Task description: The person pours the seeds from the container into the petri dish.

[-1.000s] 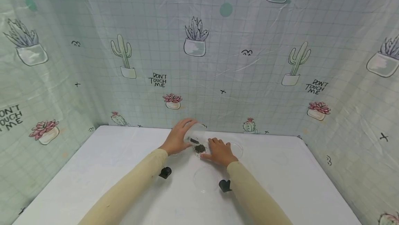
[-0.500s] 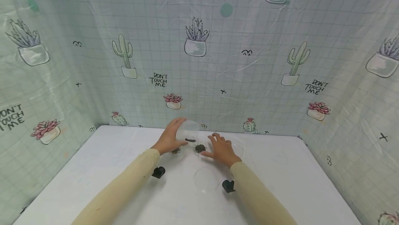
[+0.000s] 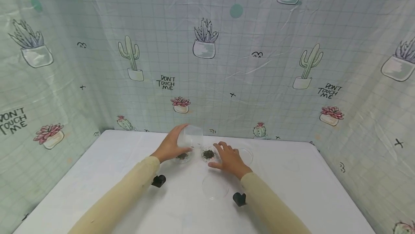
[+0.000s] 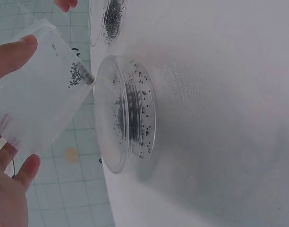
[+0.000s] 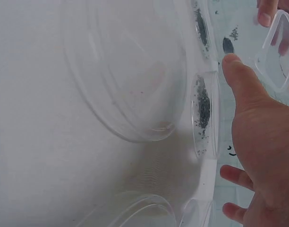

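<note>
My left hand (image 3: 172, 144) grips a translucent plastic container (image 3: 191, 136), tilted on its side above the table. A small cluster of dark grains (image 4: 76, 75) lies inside it near one corner. Below it stands a clear petri dish (image 4: 128, 118) with dark grains, partly hidden by the hand in the head view. My right hand (image 3: 229, 160) has its fingers spread and holds nothing. It hovers at the right side of a second petri dish (image 3: 208, 154), which holds a heap of dark grains; whether a fingertip touches the rim I cannot tell.
A clear round dish or lid (image 3: 215, 186) lies in front on the white table (image 3: 291, 183). Another clear dish (image 3: 247, 156) sits behind the right hand. Dark devices (image 3: 159, 180) show at both wrists. A patterned curtain (image 3: 233, 82) surrounds the table.
My left hand has moved left with the container, from over the middle dish toward the left dish. The dark grains inside it look fewer. The right hand has drawn slightly back to the right.
</note>
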`<state>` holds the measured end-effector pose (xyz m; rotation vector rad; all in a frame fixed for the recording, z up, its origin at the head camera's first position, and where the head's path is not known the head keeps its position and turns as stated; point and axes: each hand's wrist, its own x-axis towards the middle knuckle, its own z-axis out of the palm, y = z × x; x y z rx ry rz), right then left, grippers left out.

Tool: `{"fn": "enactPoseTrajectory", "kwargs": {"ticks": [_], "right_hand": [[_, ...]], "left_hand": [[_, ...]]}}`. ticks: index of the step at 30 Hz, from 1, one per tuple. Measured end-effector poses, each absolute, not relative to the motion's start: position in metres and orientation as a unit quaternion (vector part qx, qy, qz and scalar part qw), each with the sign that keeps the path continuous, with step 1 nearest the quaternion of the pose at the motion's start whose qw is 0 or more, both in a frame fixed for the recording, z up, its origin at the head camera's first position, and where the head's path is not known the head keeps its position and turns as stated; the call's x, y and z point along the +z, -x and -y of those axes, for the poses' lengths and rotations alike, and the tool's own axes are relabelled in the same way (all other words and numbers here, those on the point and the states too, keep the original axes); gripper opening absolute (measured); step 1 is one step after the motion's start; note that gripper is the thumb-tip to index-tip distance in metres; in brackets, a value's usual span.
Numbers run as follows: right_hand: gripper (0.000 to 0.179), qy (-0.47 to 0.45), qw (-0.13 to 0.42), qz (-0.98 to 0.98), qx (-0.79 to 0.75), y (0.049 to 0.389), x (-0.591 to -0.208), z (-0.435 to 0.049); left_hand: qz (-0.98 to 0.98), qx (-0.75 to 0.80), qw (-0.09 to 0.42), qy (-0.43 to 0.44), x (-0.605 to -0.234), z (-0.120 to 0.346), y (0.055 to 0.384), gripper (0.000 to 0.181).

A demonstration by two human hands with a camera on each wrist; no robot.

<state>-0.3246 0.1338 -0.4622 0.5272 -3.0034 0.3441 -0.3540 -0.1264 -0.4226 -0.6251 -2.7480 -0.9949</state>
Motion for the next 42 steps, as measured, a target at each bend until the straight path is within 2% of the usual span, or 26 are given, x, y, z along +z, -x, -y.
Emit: {"fn": "enactPoseTrajectory", "kwargs": {"ticks": [17, 30, 42], "right_hand": [[0.079, -0.180, 0.039, 0.971, 0.154, 0.309, -0.461, -0.133], [0.086, -0.172, 0.012, 0.971, 0.164, 0.300, -0.461, -0.132], [0.088, -0.183, 0.017, 0.970, 0.159, 0.294, -0.463, -0.134]], "left_hand": [[0.912, -0.362, 0.081, 0.177, -0.434, 0.154, 0.344, 0.095], [0.915, -0.369, 0.080, 0.145, -0.441, 0.184, 0.337, 0.101], [0.912, -0.385, 0.075, 0.115, -0.446, 0.205, 0.327, 0.099]]}}
